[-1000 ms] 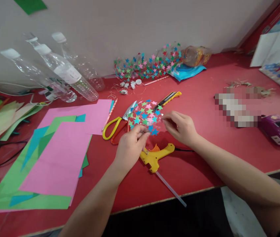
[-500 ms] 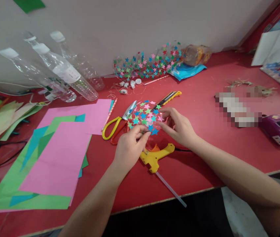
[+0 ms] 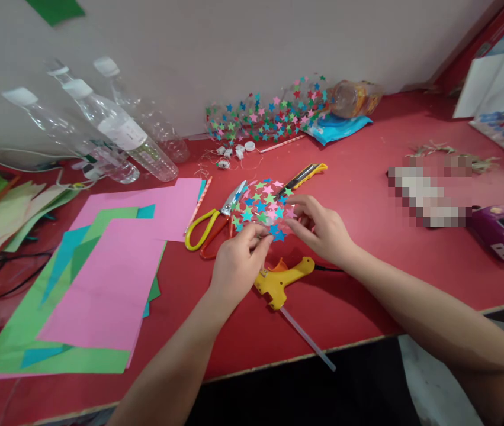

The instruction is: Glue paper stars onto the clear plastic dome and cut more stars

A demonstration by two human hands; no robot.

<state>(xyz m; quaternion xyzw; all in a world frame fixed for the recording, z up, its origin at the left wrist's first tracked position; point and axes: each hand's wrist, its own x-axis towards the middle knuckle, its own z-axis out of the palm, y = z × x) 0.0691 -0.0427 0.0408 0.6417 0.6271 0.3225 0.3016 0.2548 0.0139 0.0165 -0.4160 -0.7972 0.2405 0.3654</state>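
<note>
A roundish clear piece covered with pink, green and blue stars (image 3: 260,204) sits between my hands; it looks like see-through plastic. My left hand (image 3: 240,254) pinches at its lower edge with thumb and forefinger. At the right edge, my right hand (image 3: 320,231) has its fingers curved, with thumb and forefinger apart by the stars. Just below lies a yellow glue gun (image 3: 285,280) with a clear glue stick (image 3: 309,340) poking out of it. Scissors (image 3: 207,231) with yellow and red handles touch the left side, and a yellow box cutter (image 3: 305,177) lies behind.
Coloured paper sheets (image 3: 100,284) spread over the left of the red table (image 3: 376,207). Several clear bottles (image 3: 121,133) lean at the wall. Behind are a star-covered bottle (image 3: 265,115), a blue packet (image 3: 340,128) and small white pieces (image 3: 234,152). A purple power strip (image 3: 500,234) sits right.
Hardly anything differs. My left hand has shifted very slightly to the right, still pinching at the star-covered piece; my right hand stays in place.
</note>
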